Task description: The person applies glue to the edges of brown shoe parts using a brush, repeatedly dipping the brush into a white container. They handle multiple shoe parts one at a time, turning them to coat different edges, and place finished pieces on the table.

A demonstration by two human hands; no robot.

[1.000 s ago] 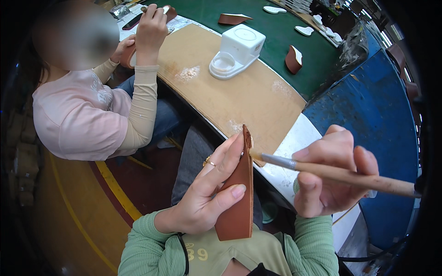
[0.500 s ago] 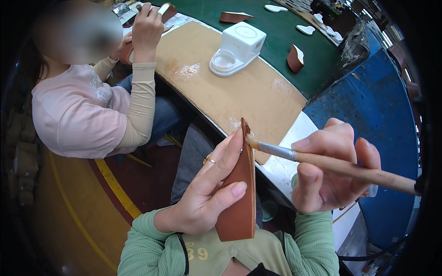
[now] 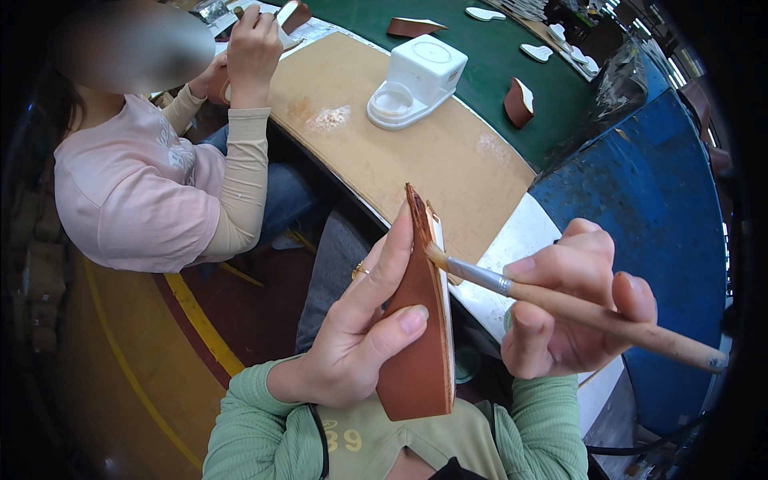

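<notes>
My left hand (image 3: 360,340) grips a brown leather-covered wedge shoe sole (image 3: 416,356), holding it upright with the narrow tip pointing away. The thumb presses its side, and the fingers go round behind. A pale face shows along its right edge, and the leather near the tip is dark and wet-looking. My right hand (image 3: 580,344) holds a paintbrush (image 3: 478,274) with a wooden handle and metal ferrule, pinched between thumb and fingers. The bristles touch the sole's right edge, below the tip.
A tan board (image 3: 344,144) lies on the bench, with a white plastic container (image 3: 428,68) and pale crumbs (image 3: 330,118) on it. More wedge soles (image 3: 520,102) lie on the green surface (image 3: 480,44). A co-worker (image 3: 144,188) sits at left, holding a similar piece. A blue panel (image 3: 656,208) stands at right.
The wedge sole has turned slightly, so more of its pale face shows, and its tip has risen. The brush bristles now sit lower along the edge, farther from the tip.
</notes>
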